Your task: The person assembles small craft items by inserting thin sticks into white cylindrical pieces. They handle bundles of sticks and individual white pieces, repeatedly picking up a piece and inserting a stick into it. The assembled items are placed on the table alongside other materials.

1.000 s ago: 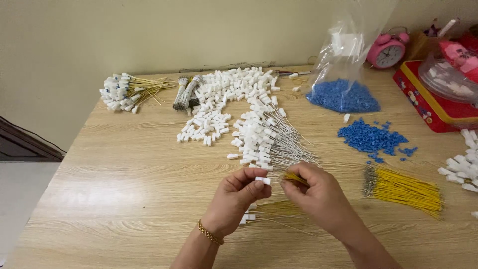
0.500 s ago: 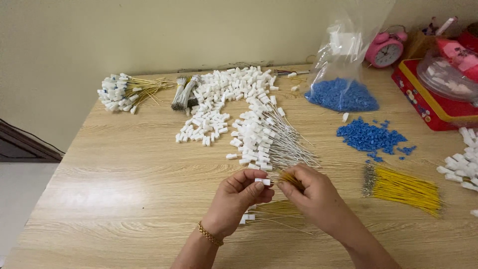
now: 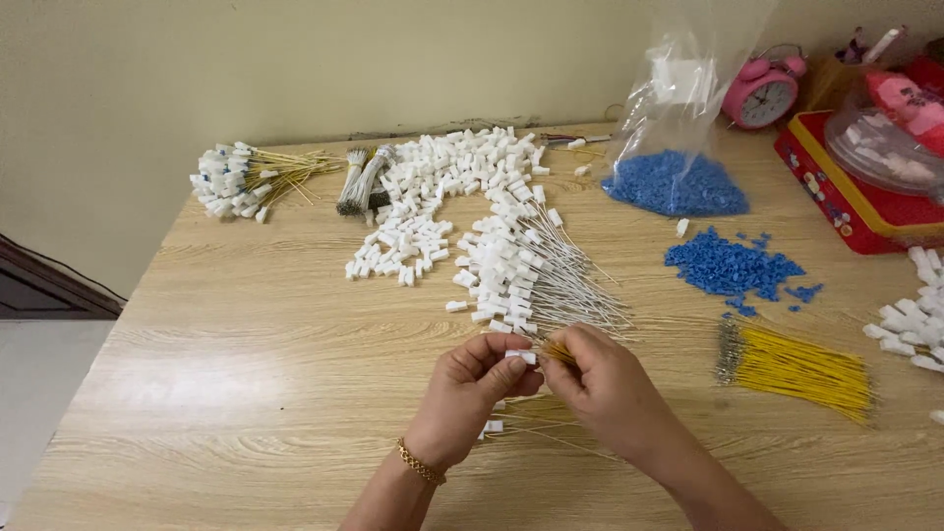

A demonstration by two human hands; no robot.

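Low in the frame: left hand (image 3: 472,388) pinching white connector (image 3: 520,356). Right hand (image 3: 612,383) gripping yellow wire (image 3: 558,352) beside it.

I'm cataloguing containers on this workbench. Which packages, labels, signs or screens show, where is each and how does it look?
Clear plastic bag: table's far right, upright and crumpled, holding blue pellets, with a white label patch.
Red rectangular tin: far right edge, with small picture decorations on its side.
Clear plastic tub: rests on the tin, pink contents.
Pink round alarm clock: behind the bag, white dial.
No screens or signs.
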